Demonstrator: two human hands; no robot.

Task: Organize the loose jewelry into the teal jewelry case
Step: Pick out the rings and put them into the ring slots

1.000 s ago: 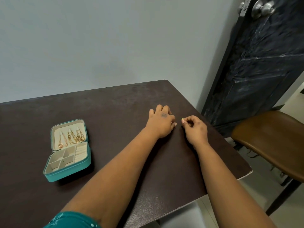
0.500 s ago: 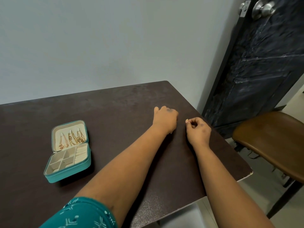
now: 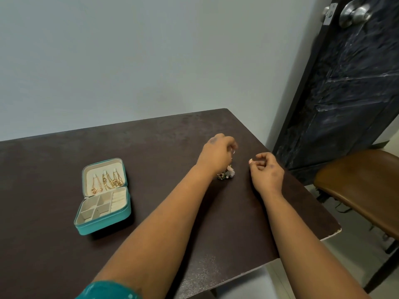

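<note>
Head view: the teal jewelry case [image 3: 103,198] lies open on the left of the desk [image 3: 164,134], lid flat back so the gold chains [image 3: 108,181] hang on its hooks and the tray compartments face up, ready to take more. Well to its right a small pile of loose jewelry [image 3: 226,175] sits between the hands. The left hand [image 3: 218,152] pinches what looks like a small ring [image 3: 233,151] above the pile, likely picked to carry over; the right hand [image 3: 266,171] hovers beside, its grip loosely curled, apparently holding nothing.
</note>
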